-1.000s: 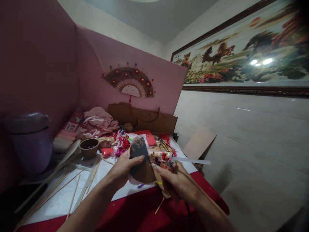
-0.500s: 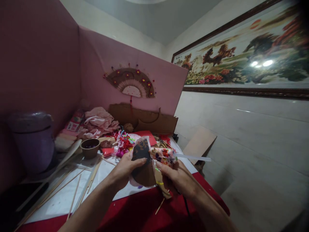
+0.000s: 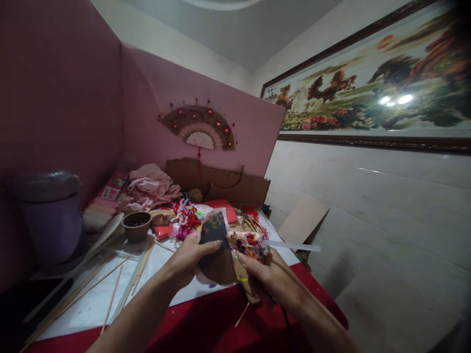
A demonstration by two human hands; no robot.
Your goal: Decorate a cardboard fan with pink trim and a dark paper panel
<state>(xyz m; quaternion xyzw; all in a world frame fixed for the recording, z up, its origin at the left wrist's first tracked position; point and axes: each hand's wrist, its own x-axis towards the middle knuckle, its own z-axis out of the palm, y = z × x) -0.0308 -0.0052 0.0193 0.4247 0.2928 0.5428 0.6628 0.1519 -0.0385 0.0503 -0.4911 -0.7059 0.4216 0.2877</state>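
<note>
My left hand [image 3: 191, 257] is closed on a dark, curved cardboard piece [image 3: 217, 264] with a leaf pattern and pale pink cloth round its edge, thumb on the face. My right hand [image 3: 275, 274] is wrapped round what looks like a glue gun [image 3: 248, 242] in a colourful floral print. A clear glue stick [image 3: 294, 245] juts from its rear, and a black cord hangs below. The gun's front is close to the cardboard's right edge; whether they touch I cannot tell. Below my right thumb shows a tan strip [image 3: 250, 291] with a yellow mark.
Behind my hands lie colourful pipe cleaners [image 3: 187, 213], red paper [image 3: 224, 211] and scissors [image 3: 250, 223]. A brown bowl [image 3: 137, 225], thin wooden sticks [image 3: 138, 272] and a lidded bin [image 3: 51, 220] stand or lie leftward. A decorated fan [image 3: 200, 125] hangs on the pink panel [image 3: 147, 93].
The view has shifted slightly. Both hands keep their hold, and the floral glue gun sits a little lower beside the cardboard piece.
</note>
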